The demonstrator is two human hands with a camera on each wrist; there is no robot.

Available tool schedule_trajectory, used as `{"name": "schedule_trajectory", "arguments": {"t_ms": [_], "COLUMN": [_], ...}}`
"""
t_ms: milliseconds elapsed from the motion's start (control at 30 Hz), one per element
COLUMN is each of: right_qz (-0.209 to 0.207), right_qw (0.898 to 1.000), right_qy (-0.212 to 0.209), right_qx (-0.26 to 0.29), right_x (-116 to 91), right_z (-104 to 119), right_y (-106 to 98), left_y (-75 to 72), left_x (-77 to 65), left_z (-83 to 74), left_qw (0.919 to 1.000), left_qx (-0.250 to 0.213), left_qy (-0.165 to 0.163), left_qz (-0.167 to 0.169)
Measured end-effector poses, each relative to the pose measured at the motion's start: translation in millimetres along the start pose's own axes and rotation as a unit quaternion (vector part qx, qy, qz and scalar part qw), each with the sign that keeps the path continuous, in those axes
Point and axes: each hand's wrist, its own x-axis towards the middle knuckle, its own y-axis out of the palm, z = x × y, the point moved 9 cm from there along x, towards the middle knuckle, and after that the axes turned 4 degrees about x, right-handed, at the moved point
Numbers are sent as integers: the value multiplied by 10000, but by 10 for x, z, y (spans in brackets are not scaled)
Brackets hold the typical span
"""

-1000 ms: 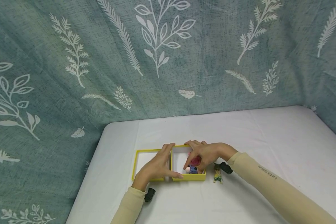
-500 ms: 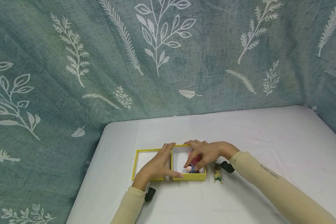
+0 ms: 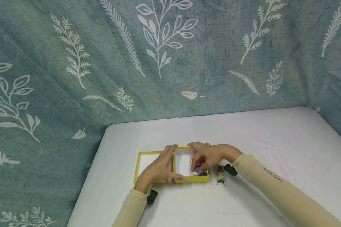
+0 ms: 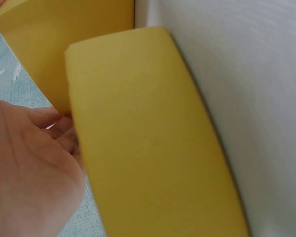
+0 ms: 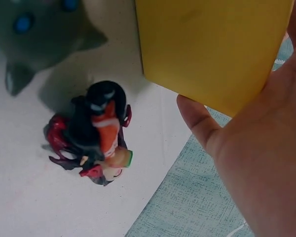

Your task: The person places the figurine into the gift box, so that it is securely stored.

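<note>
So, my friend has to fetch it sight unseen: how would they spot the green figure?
On the white table, find the yellow box under the right hand. The figure is just right of it in the head view. Its green lower half below a yellow middle sets it apart from the red and blue toys inside.

A teal-grey fabric backdrop (image 3: pixel 213 69) encloses the far, left and right sides of the work area; its surface carries white printed fern fronds (image 3: pixel 245 82), leafy branches (image 3: pixel 158 44) and single leaves (image 3: pixel 189 95), with loose folds visible along the left and right portions. A white-covered table (image 3: pixel 290 138) with rounded far corners is positioned just beside the backdrop, its far edge rising slightly toward the right in the head view and its cover marked by faint creases. Illumination is soft and diffuse, rendering the tabletop pale and the lower left backdrop darker.
</note>
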Motion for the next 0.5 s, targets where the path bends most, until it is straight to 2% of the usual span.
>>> {"name": "schedule_trajectory", "arguments": {"t_ms": [500], "right_qz": [-50], "right_qw": [9998], "right_qy": [-77], "right_qx": [149], "right_x": [-2], "right_z": [-12], "right_y": [-11], "left_y": [2], "left_x": [8], "left_z": [0], "left_qw": [10000], "left_qx": [87], "left_qy": [-19], "left_qz": [0]}}
